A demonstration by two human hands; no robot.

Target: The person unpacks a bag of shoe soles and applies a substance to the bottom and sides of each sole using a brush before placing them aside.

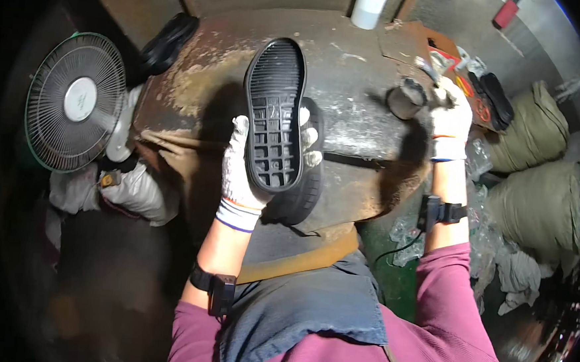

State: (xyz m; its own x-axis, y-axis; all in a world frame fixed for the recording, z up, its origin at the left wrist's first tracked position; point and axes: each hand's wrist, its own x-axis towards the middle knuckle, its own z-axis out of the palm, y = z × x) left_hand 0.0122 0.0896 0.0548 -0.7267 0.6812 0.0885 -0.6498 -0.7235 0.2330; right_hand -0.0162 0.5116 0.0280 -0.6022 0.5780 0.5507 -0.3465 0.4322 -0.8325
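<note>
**Black sole propped up for a clear view**

Our gloved left hand (237, 168) holds the black sole (277, 117) above the counter (353, 69), thumb and fingers at opposite edges, likely to keep its face uncovered. Its long axis runs away from us, ribbed end farthest. A dark cup (407, 98) stands beside our right hand (451, 110), probably for easy reach; we cannot tell whether that hand grips anything.

lower sole (312, 186) partly hidden behind raised sole (276, 117); white bottle (369, 8) cut off by top edge.
</note>
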